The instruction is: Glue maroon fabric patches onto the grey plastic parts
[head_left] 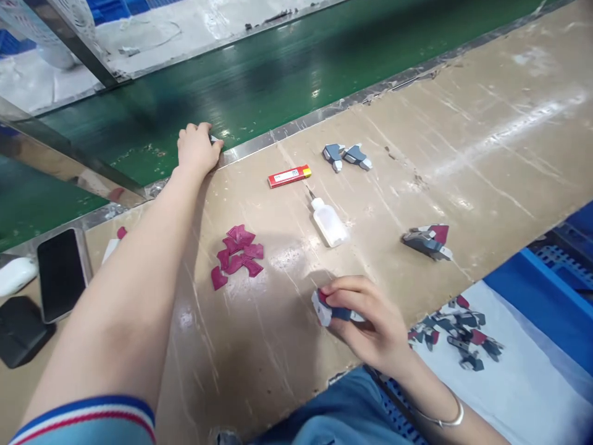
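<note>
My left hand (199, 147) reaches out to the metal edge of the green belt. Its fingers are curled, and a small grey-white bit shows between finger and thumb; most of it is hidden. Close to my body, my right hand (370, 315) pinches a dark blue and white plastic part (325, 309) with a dark red patch on it. A loose pile of dark red pieces (237, 252) lies between my arms. Beyond my right hand lies a white squeeze bottle (330, 224) with a thin needle tip, tilted on the table.
A red box (290, 177) and two blue-white parts (347, 156) lie near the belt (287, 80). Another red-patched part (427, 241) sits at right. Below the table edge, a blue crate (532, 296) holds several similar parts. A phone (63, 275) is at far left.
</note>
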Motion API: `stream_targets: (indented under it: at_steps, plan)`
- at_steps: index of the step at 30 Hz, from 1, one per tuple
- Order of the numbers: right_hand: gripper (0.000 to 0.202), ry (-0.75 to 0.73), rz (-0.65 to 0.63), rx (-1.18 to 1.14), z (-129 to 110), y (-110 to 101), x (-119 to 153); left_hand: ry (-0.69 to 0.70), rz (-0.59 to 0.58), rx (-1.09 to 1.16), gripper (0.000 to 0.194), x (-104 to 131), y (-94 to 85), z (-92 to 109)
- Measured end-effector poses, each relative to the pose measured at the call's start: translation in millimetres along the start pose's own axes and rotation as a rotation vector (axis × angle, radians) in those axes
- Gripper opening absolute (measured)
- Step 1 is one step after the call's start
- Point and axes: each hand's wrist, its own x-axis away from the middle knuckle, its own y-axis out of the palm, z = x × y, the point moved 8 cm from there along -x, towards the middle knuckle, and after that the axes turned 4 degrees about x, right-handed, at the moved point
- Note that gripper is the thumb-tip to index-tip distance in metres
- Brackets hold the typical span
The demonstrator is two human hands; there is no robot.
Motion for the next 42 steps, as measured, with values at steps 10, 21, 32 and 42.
stream_targets:
  at_steps: [10,21,32,42]
  plan:
    - [0.031,-0.165,0.012,0.083,-12.1,5.2,4.9,0.091,0.092,-0.047,0.046,63.7,-85.3,22.7]
    - [0.018,-0.065,0.046,0.638,43.8,-63.7,21.4,0.128,-0.054,-0.205,0.033,292.1,-133.2,-5.3]
    - [0.041,-0.101,-0.038,0.675,17.1,-14.8,-21.8,0.068,-0.193,-0.269,0.062,402.4,-101.5,-35.1]
    - [0.042,-0.577,-0.736,1.101,80.1,25.7,-89.1,0.084,-0.164,-0.320,0.063,418.0,-102.6,-42.3]
